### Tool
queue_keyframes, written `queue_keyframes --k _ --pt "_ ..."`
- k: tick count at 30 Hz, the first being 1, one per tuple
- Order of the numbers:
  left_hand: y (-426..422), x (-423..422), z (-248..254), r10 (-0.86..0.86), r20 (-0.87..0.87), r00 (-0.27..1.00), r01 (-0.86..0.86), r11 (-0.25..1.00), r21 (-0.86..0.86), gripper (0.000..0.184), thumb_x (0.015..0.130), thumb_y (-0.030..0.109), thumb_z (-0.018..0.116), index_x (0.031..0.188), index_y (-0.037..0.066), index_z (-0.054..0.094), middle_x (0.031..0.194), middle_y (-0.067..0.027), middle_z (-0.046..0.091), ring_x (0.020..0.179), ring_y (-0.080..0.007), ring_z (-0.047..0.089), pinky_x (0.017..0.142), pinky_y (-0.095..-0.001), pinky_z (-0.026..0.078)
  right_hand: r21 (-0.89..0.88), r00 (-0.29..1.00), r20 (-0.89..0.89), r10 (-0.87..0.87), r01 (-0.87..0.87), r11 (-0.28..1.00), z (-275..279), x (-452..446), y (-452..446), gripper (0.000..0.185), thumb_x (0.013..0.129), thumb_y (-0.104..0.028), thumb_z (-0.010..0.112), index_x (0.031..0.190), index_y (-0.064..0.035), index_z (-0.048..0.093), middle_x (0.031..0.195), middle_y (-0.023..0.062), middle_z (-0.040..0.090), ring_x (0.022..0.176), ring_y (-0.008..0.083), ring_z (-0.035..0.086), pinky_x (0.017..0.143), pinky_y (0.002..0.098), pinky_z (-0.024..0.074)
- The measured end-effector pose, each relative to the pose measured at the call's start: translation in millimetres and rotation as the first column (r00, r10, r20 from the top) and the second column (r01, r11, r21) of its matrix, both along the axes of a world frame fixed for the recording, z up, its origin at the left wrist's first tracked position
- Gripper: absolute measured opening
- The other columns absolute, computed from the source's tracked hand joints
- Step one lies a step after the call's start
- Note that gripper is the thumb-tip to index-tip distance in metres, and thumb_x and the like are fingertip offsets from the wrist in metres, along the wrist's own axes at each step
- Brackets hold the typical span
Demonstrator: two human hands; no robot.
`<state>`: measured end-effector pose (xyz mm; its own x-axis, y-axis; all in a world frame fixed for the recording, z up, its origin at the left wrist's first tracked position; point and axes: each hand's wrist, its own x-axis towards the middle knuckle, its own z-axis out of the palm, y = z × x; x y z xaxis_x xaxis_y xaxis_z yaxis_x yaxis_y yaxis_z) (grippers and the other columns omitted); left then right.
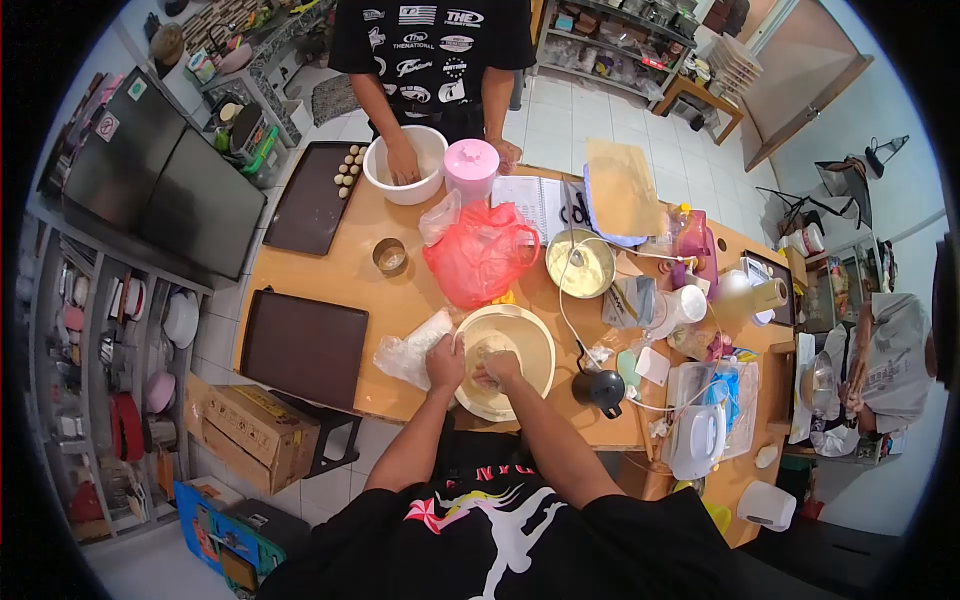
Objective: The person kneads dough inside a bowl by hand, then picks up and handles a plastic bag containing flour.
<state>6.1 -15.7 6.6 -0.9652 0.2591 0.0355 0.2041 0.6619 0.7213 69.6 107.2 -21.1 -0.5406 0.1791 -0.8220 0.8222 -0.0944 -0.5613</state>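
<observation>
"THENATIONAL" on black shirt (432,62)

Wood-top table (400,290) center, on white tile floor (340,488). Grey fridge (165,170) at 10 o'clock, open shelves (105,340) at 9. Metal rack (605,50) at 1, pale walls (890,85) at 2. Light even.

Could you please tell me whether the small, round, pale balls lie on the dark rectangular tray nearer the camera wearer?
No, the balls lie on the farther dark tray, beside the round white plastic bowl.
</observation>
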Motion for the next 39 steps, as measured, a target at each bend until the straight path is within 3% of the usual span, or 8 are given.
queue_keyframes --k 1,10,19,23,27,30,33,39 --pt "0 0 -1 0.005 0.008 1.000 -0.005 1.000 0.004 0.032 0.092 0.030 0.056 0.077 0.002 0.058 0.071 -0.0243 0.061 0.072 -0.0459 0.059 0.065 -0.0537 0.045 -0.271 0.902 0.140 -0.408 0.432 0.860 1 3 -2 0.043 0.092 -0.043 0.057 0.099 -0.0011 0.063 0.092 0.0163 0.069 0.080 0.0286 0.067 0.067 0.0363 0.0544" --pt "-2 2 -4 -0.012 0.032 0.999 0.013 0.999 -0.049 0.032 0.092 0.031 0.057 0.078 0.003 0.060 0.073 -0.0243 0.062 0.073 -0.0455 0.059 0.066 -0.0533 0.045 -0.607 0.859 -0.067 -0.507 0.369 0.704 1 34 0 0.031 0.097 -0.027 0.052 0.118 -0.0050 0.055 0.108 0.0110 0.060 0.101 0.0215 0.058 0.076 0.0458 0.0553" --pt "0 -3 -5 -0.021 0.034 0.999 0.021 1.000 -0.010 0.035 0.092 0.032 0.057 0.075 0.002 0.059 0.072 -0.0235 0.061 0.071 -0.0444 0.059 0.064 -0.0524 0.044 0.090 0.941 -0.291 -0.173 0.206 0.974 56 48 39 0.028 0.096 -0.020 0.053 0.118 -0.0034 0.058 0.094 0.0058 0.060 0.092 0.0150 0.058 0.074 0.0374 0.0557" --pt "-1 -2 -9 0.009 0.029 1.000 -0.008 1.000 -0.015 0.034 0.091 0.032 0.058 0.074 0.002 0.059 0.071 -0.0236 0.061 0.071 -0.0446 0.059 0.064 -0.0523 0.044 0.786 0.883 -0.389 0.262 0.169 0.595 28 25 34 0.038 0.092 -0.031 0.054 0.109 0.0009 0.065 0.103 0.0226 0.067 0.102 0.0396 0.061 0.091 0.0458 0.0476" --pt "1 -2 -4 0.021 0.041 0.999 -0.020 0.999 -0.030 0.033 0.091 0.031 0.059 0.074 0.002 0.059 0.071 -0.0236 0.061 0.071 -0.0448 0.059 0.064 -0.0524 0.044 0.822 0.887 -0.097 0.452 -0.185 0.539 29 -3 17 0.050 0.087 -0.041 0.055 0.111 0.0024 0.063 0.113 0.0288 0.062 0.108 0.0425 0.059 0.093 0.0467 0.0463" --pt "0 -4 -2 0.000 0.079 0.997 -0.001 1.000 0.001 0.033 0.090 0.031 0.059 0.075 0.002 0.059 0.072 -0.0235 0.061 0.072 -0.0450 0.059 0.065 -0.0528 0.045 0.570 0.948 -0.071 0.311 -0.217 0.792 33 -17 29 0.057 0.081 -0.047 0.060 0.111 0.0016 0.063 0.114 0.0295 0.061 0.110 0.0401 0.059 0.094 0.0439 0.0455" --pt "0 -5 -12 0.001 0.040 0.999 0.001 0.999 -0.037 0.033 0.090 0.032 0.059 0.075 0.003 0.059 0.072 -0.0235 0.062 0.072 -0.0451 0.059 0.065 -0.0531 0.045 0.417 0.835 0.081 0.544 -0.524 0.743 39 -32 44 0.056 0.077 -0.048 0.061 0.104 0.0015 0.065 0.112 0.0298 0.062 0.107 0.0402 0.060 0.091 0.0440 0.0471" --pt "0 -4 -11 0.010 0.006 1.000 -0.010 0.999 -0.048 0.035 0.091 0.035 0.058 0.076 0.003 0.059 0.073 -0.0229 0.062 0.073 -0.0451 0.059 0.065 -0.0534 0.045 0.699 0.841 -0.146 0.521 -0.285 0.656 50 -1 26 0.051 0.076 -0.042 0.063 0.103 0.0012 0.065 0.100 0.0264 0.064 0.102 0.0383 0.061 0.090 0.0438 0.0472"
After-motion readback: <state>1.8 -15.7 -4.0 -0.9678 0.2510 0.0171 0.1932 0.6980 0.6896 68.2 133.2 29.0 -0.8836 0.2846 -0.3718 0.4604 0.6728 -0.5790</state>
